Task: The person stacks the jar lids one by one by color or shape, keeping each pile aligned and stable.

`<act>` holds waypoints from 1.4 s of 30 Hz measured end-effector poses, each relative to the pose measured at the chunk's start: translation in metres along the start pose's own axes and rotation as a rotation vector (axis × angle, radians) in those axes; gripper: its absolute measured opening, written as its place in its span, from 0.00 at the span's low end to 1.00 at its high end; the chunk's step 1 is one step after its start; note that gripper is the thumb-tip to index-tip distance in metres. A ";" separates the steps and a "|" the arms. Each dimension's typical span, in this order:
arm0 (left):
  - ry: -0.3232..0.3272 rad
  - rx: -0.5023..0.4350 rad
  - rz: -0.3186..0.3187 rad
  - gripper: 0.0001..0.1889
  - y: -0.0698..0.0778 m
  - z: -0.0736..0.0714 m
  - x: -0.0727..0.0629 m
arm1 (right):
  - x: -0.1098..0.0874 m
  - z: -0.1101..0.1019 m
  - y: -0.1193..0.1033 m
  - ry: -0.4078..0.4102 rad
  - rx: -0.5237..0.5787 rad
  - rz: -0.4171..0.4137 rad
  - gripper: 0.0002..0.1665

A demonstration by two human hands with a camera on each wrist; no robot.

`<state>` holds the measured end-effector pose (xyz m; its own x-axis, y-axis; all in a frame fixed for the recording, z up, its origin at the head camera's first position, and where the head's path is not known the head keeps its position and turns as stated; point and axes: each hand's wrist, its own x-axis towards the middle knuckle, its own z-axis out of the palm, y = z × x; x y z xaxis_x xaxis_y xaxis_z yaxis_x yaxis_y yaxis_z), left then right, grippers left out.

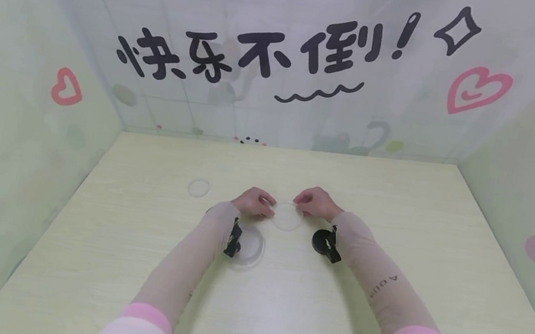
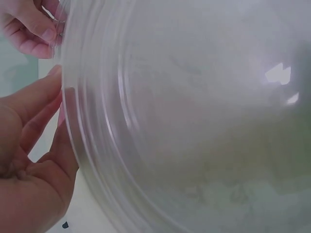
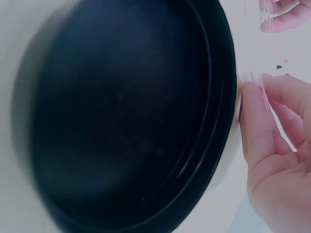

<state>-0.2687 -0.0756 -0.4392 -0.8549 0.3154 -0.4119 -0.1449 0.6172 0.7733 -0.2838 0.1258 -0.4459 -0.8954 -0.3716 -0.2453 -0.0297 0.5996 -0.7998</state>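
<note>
A clear round lid (image 1: 287, 216) sits between my two hands above the pale table. My right hand (image 1: 317, 202) pinches its far right rim, and the right wrist view shows the fingers (image 3: 257, 116) on a thin clear edge. On the other side my left hand (image 1: 254, 202) holds the left rim with curled fingers and thumb; in the left wrist view their tips are partly hidden. Below my left wrist lies a larger clear lid (image 1: 251, 249) with ridged rings, filling most of the left wrist view. A black round lid or shallow bowl (image 3: 126, 111) is under my right wrist.
A smaller clear disc (image 1: 199, 188) lies on the table to the left of my left hand. Pale printed cloth walls (image 1: 275, 121) stand behind and on both sides of the wood-grain table (image 1: 272, 323). Dark camera mounts (image 1: 234, 239) are strapped at the wrists.
</note>
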 end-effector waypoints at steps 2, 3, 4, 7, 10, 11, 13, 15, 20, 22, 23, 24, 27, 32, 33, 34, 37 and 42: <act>0.002 0.010 -0.001 0.19 0.000 0.000 0.000 | 0.000 0.000 -0.001 0.001 0.004 -0.007 0.11; 0.002 0.013 -0.003 0.18 0.000 0.000 0.000 | 0.000 0.000 -0.001 0.001 0.005 -0.006 0.11; 0.002 0.015 -0.005 0.18 0.000 0.000 0.000 | 0.000 0.000 0.000 0.002 0.005 -0.006 0.11; 0.004 0.021 -0.016 0.18 0.001 0.001 0.000 | 0.001 -0.001 0.001 0.005 0.005 0.004 0.11; 0.006 0.011 -0.022 0.17 0.003 0.001 0.000 | 0.002 -0.001 0.003 0.012 0.002 0.004 0.10; 0.008 0.007 -0.022 0.17 0.003 0.001 -0.001 | 0.002 -0.001 0.003 0.014 -0.005 -0.003 0.10; 0.014 0.010 -0.014 0.16 0.004 0.000 -0.002 | 0.002 -0.002 0.002 0.020 -0.015 -0.011 0.10; 0.022 0.019 0.002 0.15 0.005 -0.002 -0.003 | 0.002 -0.002 -0.001 0.024 -0.018 -0.015 0.10; 0.027 0.019 0.035 0.14 0.006 -0.011 -0.006 | -0.001 -0.003 -0.010 0.012 0.012 -0.009 0.12; 0.017 -0.009 0.038 0.15 0.006 -0.015 -0.007 | -0.001 -0.003 -0.014 0.006 0.024 -0.014 0.12; 0.011 -0.031 0.035 0.15 0.005 -0.017 -0.008 | -0.002 -0.003 -0.016 0.003 0.031 -0.018 0.12; 0.005 -0.050 0.032 0.15 0.005 -0.018 -0.009 | -0.003 -0.002 -0.019 0.001 0.034 -0.019 0.12; -0.008 -0.068 0.046 0.15 0.003 -0.024 -0.014 | -0.004 0.000 -0.025 -0.014 0.052 -0.026 0.13; -0.021 -0.069 0.069 0.15 -0.003 -0.034 -0.022 | -0.004 0.006 -0.033 -0.045 0.086 -0.039 0.13; -0.024 -0.068 0.072 0.15 -0.004 -0.036 -0.024 | -0.004 0.007 -0.034 -0.049 0.092 -0.045 0.13; -0.028 -0.066 0.074 0.16 -0.006 -0.038 -0.025 | -0.004 0.009 -0.035 -0.056 0.099 -0.056 0.13; -0.039 -0.062 0.076 0.16 -0.011 -0.043 -0.027 | -0.004 0.013 -0.038 -0.068 0.121 -0.078 0.12; -0.049 -0.038 0.075 0.15 -0.017 -0.049 -0.036 | -0.007 0.020 -0.045 -0.087 0.127 -0.095 0.12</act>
<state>-0.2597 -0.1325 -0.4136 -0.8389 0.3949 -0.3744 -0.1010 0.5631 0.8202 -0.2671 0.0869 -0.4192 -0.8493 -0.4856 -0.2071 -0.0511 0.4662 -0.8832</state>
